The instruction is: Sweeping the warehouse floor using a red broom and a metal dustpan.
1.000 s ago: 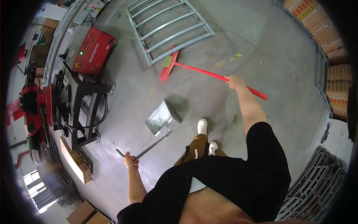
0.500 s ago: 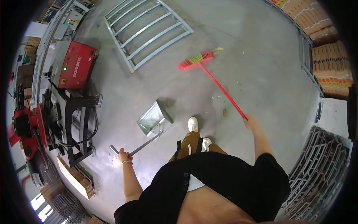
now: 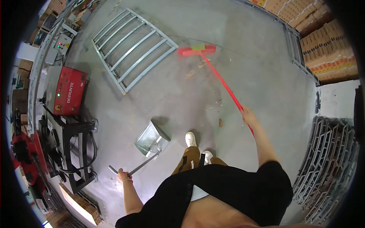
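My right hand (image 3: 248,115) is wrapped round the red handle of a broom (image 3: 224,83). Its red and yellow-green bristle head reaches out ahead of me, close to the near right corner of a metal frame, and looks slightly smeared by motion. Low on the left, my left hand (image 3: 123,175) grips the grey handle of a long-handled metal dustpan (image 3: 153,137). The pan hangs or rests left of my shoes, its shiny tray facing up; I cannot tell whether it touches the floor. Bits of debris (image 3: 220,122) lie on the floor between the broom and my feet.
A slatted metal frame (image 3: 133,48) lies on the floor ahead. Left stands a red control box (image 3: 71,91) above a black machine stand (image 3: 72,140). Stacked metal brackets (image 3: 323,167) and piled cardboard cartons (image 3: 330,53) line the right side.
The broom head has swung up and away from me, a little left, off the yellowish scrap. My right hand has risen along with it. The dustpan stays in my left hand, slightly shifted.
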`<state>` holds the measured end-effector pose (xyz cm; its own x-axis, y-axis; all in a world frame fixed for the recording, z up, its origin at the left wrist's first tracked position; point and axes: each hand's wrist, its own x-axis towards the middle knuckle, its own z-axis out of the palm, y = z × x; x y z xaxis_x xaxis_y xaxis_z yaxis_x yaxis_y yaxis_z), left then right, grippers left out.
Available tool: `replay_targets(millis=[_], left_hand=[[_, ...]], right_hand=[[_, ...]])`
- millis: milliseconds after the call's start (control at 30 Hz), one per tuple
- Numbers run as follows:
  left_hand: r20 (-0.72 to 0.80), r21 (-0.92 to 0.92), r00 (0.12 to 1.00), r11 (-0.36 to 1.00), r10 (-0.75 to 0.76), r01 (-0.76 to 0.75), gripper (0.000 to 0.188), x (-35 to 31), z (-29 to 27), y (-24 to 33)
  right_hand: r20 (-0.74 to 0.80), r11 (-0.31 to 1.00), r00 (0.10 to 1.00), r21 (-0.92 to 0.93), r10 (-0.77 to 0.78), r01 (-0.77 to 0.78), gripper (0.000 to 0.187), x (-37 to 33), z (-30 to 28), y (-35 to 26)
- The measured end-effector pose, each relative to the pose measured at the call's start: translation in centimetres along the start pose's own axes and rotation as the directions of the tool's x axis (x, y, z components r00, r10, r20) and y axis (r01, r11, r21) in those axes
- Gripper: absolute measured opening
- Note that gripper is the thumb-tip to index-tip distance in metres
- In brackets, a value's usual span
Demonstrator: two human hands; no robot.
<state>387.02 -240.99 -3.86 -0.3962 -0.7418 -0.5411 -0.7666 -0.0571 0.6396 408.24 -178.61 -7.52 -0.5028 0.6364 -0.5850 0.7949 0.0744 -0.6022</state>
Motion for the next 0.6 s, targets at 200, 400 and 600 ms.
replay_targets(millis=[200, 400, 600], left_hand=[[0.012, 0.019, 1.000, 1.000, -0.015, 0.015, 0.024, 0.5, 0.5, -1.4], [0.035, -0.083, 0.999, 0.997, -0.006, 0.009, 0.029, 1.4, -0.5, -0.9], [0.042, -0.006, 0.999, 1.000, 0.027, -0.026, 0.026, 1.6, 0.5, 0.5]], right_hand=[[0.072, 0.999, 0.997, 0.004, 0.032, -0.032, 0.032, 19.7, 7.8, -10.1], [0.042, 0.948, 0.996, -0.303, -0.084, 0.093, 0.040, 15.2, 12.9, -7.2], [0.127, 0.884, 0.992, -0.462, -0.017, 0.075, 0.046, -3.5, 7.6, 4.1]])
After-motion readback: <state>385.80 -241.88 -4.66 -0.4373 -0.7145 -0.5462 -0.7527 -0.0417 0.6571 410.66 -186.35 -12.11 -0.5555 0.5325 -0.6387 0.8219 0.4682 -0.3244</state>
